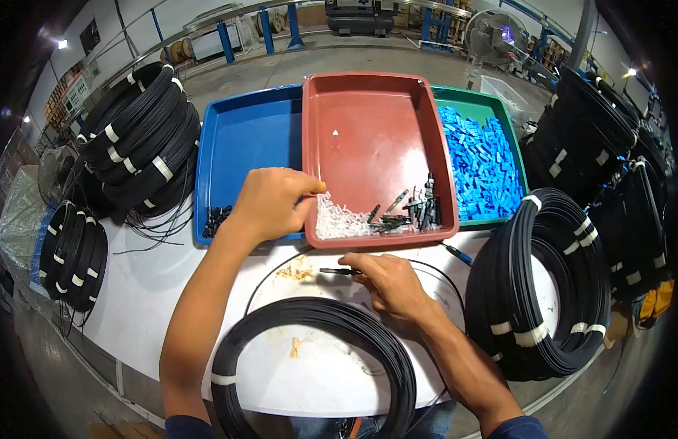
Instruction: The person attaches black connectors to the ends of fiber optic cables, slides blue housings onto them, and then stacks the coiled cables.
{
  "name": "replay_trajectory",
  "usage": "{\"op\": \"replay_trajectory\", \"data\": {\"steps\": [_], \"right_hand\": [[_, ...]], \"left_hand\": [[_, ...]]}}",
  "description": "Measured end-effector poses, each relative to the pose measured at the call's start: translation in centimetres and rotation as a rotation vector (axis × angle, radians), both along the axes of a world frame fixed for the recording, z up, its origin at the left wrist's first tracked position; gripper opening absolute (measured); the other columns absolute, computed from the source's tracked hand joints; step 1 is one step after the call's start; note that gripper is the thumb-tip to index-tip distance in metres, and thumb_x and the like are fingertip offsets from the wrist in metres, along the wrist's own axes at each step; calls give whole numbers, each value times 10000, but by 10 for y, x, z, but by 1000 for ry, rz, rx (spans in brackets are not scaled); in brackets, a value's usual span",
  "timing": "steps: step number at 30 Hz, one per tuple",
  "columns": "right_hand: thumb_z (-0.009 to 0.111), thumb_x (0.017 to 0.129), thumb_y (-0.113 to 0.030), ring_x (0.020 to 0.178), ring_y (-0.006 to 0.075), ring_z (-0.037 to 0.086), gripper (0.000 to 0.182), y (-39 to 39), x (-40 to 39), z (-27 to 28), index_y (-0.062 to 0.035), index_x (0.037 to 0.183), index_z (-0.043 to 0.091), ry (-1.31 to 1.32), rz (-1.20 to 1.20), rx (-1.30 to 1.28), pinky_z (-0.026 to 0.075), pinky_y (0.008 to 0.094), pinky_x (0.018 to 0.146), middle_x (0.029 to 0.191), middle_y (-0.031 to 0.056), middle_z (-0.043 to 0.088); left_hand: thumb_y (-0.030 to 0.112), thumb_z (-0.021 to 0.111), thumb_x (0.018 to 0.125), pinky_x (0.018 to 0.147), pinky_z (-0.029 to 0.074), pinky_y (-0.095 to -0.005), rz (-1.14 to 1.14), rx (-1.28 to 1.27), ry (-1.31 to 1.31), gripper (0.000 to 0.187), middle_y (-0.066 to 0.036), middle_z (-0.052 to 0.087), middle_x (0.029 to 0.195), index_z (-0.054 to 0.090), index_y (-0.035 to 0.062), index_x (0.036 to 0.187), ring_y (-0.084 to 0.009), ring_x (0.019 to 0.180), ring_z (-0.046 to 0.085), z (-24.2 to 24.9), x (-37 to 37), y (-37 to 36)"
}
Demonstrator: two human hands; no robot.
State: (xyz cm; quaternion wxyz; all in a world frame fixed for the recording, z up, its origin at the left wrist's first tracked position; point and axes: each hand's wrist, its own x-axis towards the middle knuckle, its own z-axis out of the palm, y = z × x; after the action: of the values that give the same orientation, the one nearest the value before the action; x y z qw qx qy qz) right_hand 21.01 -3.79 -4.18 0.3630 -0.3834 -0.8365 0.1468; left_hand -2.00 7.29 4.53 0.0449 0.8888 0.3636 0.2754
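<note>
Bent index finger and thumb of the left hand meet the near-left corner of a red tray, close to a heap of small white pieces; whether the fingertips are together on one cannot be told. The right hand has its thumb and forefinger clamped on a slim black connector, which points leftward just above the white worktable. The step in hand appears to be a reach into the small parts with the connector held ready, and pieces so tiny call for a light fingertip pinch and a steady right hand. Dark fittings lie near the red tray's right corner. A blue tray stands on its left, and a green tray heaped with blue pieces on its right. Nearest the person lies a coil of black cable, while a blue-tipped cable end rests beyond the right hand and a large taped coil stands farther right.
</note>
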Motion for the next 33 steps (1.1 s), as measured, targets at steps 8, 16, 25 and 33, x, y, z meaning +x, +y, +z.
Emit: {"op": "replay_trajectory", "data": {"steps": [8, 16, 25, 33], "right_hand": [[644, 690, 74, 807, 328, 683, 503, 3, 1, -2, -69, 1173, 634, -5, 22, -42, 522, 411, 732, 900, 108, 712], [690, 727, 78, 768, 309, 680, 419, -1, 0, 2, -51, 1125, 677, -30, 34, -90, 513, 404, 711, 849, 105, 704], [647, 719, 43, 817, 351, 671, 455, -1, 2, -3, -70, 1159, 647, 12, 45, -76, 520, 437, 759, 887, 134, 703], [613, 676, 80, 878, 363, 689, 487, 2, 6, -5, -53, 1143, 640, 119, -3, -11, 531, 438, 747, 943, 166, 712]], "left_hand": [[144, 746, 701, 776, 519, -387, -113, 266, 459, 68, -47, 704, 768, 768, 122, 762, -261, 888, 688, -29, 33, 28], [118, 758, 690, 786, 467, -403, 13, 227, 471, 24, -52, 697, 776, 743, 101, 688, -265, 906, 628, -42, 41, 33], [74, 721, 741, 821, 446, -389, -10, 363, 438, 69, -63, 700, 817, 724, 81, 810, -260, 913, 620, -51, 42, 35], [13, 710, 880, 690, 543, -347, 12, -189, -282, 63, -97, 741, 861, 684, 19, 937, -221, 761, 713, -24, 48, 5]]}}
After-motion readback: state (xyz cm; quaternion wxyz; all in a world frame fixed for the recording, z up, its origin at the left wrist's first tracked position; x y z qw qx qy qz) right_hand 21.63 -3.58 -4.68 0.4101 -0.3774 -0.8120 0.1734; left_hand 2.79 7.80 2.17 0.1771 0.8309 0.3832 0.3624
